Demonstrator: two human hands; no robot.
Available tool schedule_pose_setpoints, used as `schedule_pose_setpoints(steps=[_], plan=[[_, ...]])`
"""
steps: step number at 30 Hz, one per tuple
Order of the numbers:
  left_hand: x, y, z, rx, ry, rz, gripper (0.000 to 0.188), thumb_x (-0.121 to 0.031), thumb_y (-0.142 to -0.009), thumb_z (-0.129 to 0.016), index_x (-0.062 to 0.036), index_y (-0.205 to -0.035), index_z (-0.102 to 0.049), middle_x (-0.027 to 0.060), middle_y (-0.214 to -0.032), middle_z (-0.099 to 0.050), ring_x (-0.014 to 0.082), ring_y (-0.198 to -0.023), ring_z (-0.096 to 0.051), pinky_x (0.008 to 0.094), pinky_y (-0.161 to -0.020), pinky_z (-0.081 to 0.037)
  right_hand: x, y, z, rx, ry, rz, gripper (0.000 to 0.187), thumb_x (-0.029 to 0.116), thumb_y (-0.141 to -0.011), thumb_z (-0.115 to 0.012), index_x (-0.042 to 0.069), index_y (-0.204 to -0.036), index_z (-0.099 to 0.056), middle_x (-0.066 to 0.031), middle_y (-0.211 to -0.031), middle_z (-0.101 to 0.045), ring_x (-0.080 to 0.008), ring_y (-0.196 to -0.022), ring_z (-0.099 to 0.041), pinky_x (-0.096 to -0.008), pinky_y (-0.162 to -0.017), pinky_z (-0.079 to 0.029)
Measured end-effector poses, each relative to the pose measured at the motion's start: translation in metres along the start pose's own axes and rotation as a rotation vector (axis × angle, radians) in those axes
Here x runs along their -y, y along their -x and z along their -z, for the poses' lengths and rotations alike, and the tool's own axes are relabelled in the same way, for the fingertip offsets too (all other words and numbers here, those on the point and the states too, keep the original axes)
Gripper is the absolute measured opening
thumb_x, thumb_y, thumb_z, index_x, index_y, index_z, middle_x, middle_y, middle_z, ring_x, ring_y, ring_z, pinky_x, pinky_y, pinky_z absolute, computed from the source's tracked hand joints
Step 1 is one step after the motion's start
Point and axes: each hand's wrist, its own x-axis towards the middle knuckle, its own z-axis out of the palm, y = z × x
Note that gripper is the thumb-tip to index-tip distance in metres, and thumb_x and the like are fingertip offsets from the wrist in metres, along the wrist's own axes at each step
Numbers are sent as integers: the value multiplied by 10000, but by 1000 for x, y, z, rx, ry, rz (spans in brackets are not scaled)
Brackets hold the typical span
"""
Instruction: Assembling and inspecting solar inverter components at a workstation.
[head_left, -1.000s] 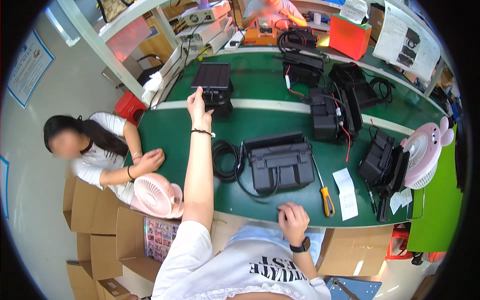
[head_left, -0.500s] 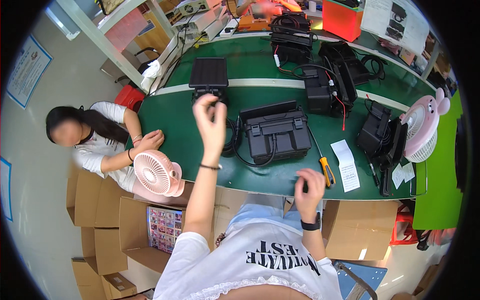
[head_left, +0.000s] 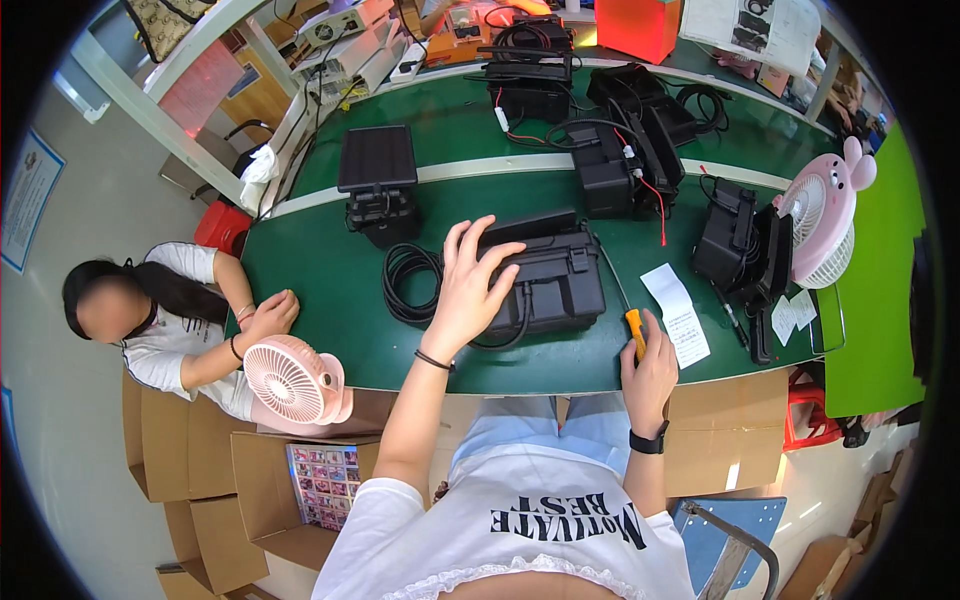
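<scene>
My left hand (head_left: 474,285) is open, its fingers spread over the left side of a black plastic case (head_left: 555,285) with latches. Whether the fingertips touch the case cannot be made out. A black cable runs from the case's front, and a coiled black cable (head_left: 408,286) lies beside it on the left. At the table's front edge, my right hand (head_left: 652,372) has closed its fingers on the orange handle of a screwdriver (head_left: 634,322), whose shaft points away along the case's right side. A white paper slip (head_left: 677,315) lies just right of that hand.
A black box with a flat panel (head_left: 377,160) stands at the back left. Several open black cases with wires (head_left: 605,165) sit farther back and right. A pink fan (head_left: 828,220) stands at right, another (head_left: 290,380) at left beside a seated person (head_left: 175,320). Cardboard boxes (head_left: 190,430) flank the table.
My left hand has come from near the panel box to above the black case. My right hand has moved right and closed on the screwdriver's handle. The view has shifted slightly.
</scene>
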Motion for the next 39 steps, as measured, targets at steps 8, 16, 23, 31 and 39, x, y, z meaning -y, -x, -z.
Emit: schedule_pose_setpoints(steps=[8, 16, 23, 31, 39], plan=[[-27, 35, 15, -20, 9, -78, 285, -140, -788, -727, -161, -1070, -689, 129, -1436, -419, 414, -1353, -301, 499, -1095, -299, -2, 10, 5, 30, -742, -374, 436, 83, -968, -446, 111, -1403, -447, -90, -882, -635, -124, -692, -574, -269, -663, -470], [-37, 91, 5, -192, -188, -178, 338, -195, -729, -778, -198, -1060, -711, 144, -1391, -459, 453, -1293, -346, 522, -1053, -341, 21, 6, 12, 118, -1147, -499, 466, 181, -967, -490, 89, -1417, -413, -17, -882, -556, -67, -688, -501, -191, -593, -414], [-19, 149, -11, -464, -221, -393, 450, -272, -748, -815, -355, -1148, -626, -22, -1325, -479, 322, -1334, -292, 554, -1013, -432, 27, 9, 15, 159, -1102, -517, 413, 72, -890, -630, 35, -1287, -522, -4, -911, -534, -38, -718, -480, -169, -596, -396], [-13, 149, -14, -474, -351, -442, 403, -242, -751, -818, -369, -1091, -644, -76, -1288, -486, 289, -1274, -340, 413, -1035, -448, 34, 15, 9, 98, -1385, -566, 431, -3, -875, -632, 56, -1264, -458, -72, -1121, -602, -33, -766, -481, -151, -620, -407], [-7, 118, -15, -453, -160, -574, 339, -257, -753, -803, -404, -1023, -659, -35, -1216, -521, 223, -1207, -407, 405, -999, -418, 21, 24, 13, -55, -1521, -601, 556, -75, -815, -662, 92, -1288, -422, -67, -1020, -616, -101, -900, -562, -202, -766, -435]])
